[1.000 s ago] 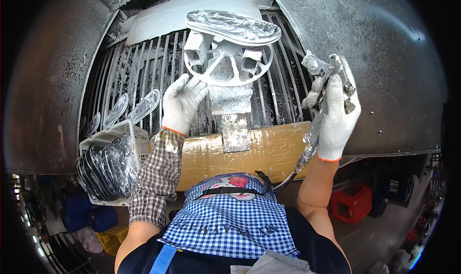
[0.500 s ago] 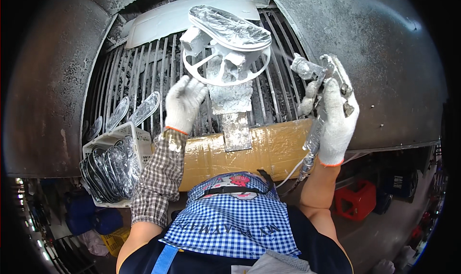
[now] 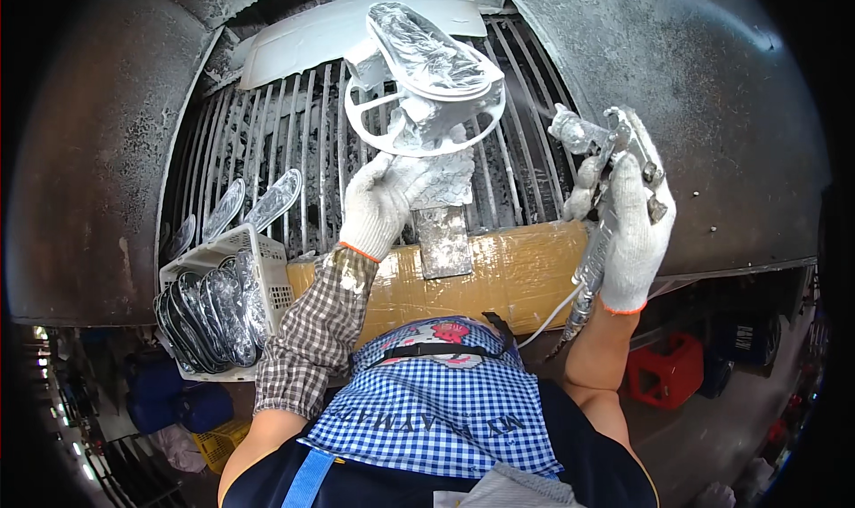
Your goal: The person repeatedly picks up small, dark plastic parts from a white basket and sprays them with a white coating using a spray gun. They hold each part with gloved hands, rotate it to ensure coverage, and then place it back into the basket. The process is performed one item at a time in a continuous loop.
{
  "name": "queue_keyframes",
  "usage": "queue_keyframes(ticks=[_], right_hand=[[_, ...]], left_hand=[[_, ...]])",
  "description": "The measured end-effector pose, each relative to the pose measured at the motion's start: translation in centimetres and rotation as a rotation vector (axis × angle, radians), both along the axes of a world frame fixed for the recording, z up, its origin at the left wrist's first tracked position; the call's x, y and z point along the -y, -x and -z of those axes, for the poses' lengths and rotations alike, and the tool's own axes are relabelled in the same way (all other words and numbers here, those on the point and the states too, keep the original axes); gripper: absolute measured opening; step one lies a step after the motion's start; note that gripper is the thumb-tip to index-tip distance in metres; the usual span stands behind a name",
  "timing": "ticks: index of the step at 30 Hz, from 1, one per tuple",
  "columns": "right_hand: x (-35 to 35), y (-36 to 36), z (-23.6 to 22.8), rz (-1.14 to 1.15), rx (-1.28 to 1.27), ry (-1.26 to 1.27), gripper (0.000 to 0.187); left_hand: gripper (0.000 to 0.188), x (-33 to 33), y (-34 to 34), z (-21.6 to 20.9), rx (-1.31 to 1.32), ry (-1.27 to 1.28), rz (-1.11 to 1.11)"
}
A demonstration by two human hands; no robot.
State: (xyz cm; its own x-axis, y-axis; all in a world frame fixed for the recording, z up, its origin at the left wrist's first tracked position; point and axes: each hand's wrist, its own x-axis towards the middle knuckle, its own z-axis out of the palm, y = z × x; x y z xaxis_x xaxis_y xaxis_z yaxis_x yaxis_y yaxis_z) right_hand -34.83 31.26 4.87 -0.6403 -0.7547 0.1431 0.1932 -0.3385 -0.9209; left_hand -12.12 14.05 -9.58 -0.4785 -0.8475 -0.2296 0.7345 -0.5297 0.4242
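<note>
A shoe sole (image 3: 432,54) with a white rim and crinkled clear film over its top rests on a white-crusted turntable wheel (image 3: 370,141). The wheel stands on a paint-caked post (image 3: 441,183). My left hand (image 3: 378,201), in a white knit glove, is at the wheel's near rim and touches it, fingers stretched toward the post; some fingertips are hard to make out. My gloved right hand (image 3: 637,227) is closed around a crusted spray gun (image 3: 579,134). Its nozzle points left at the sole, and faint mist shows before it.
A white plastic basket (image 3: 267,250) at the left holds several film-covered soles (image 3: 209,316). More soles (image 3: 274,198) lean beyond it on the metal bars (image 3: 298,125). A tape-wrapped brown ledge (image 3: 517,263) runs in front of me. Grimy booth walls (image 3: 695,107) flank both sides. A white hose (image 3: 548,325) trails from the gun.
The wheel and its sole have turned clockwise, so the sole points more away from me. My left hand has shifted right, under the near rim. The spray gun stays nearly in place.
</note>
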Motion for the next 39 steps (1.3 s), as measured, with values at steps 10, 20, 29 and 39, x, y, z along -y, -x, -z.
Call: queue_keyframes(ticks=[10, 20, 29, 39], right_hand=[[-0.1, 0.4, 1.2, -0.118, -0.06, -0.003, 0.048], [2.1, -0.8, 2.2, -0.307, -0.054, 0.026, 0.05], [7.2, -0.7, 2.3, -0.247, -0.041, 0.052, 0.048], [8.5, 0.4, 1.7, -0.046, 0.018, 0.155, 0.053]], left_hand=[[0.047, 2.2, -2.8, 0.5, 0.059, 0.076, -0.037], [0.028, 3.4, -4.6, 1.9, 0.111, 0.068, -0.093], [0.03, 0.9, -4.0, 3.6, 0.15, -0.025, -0.032], [0.044, -0.8, -1.8, 1.4, 0.094, -0.023, 0.011]])
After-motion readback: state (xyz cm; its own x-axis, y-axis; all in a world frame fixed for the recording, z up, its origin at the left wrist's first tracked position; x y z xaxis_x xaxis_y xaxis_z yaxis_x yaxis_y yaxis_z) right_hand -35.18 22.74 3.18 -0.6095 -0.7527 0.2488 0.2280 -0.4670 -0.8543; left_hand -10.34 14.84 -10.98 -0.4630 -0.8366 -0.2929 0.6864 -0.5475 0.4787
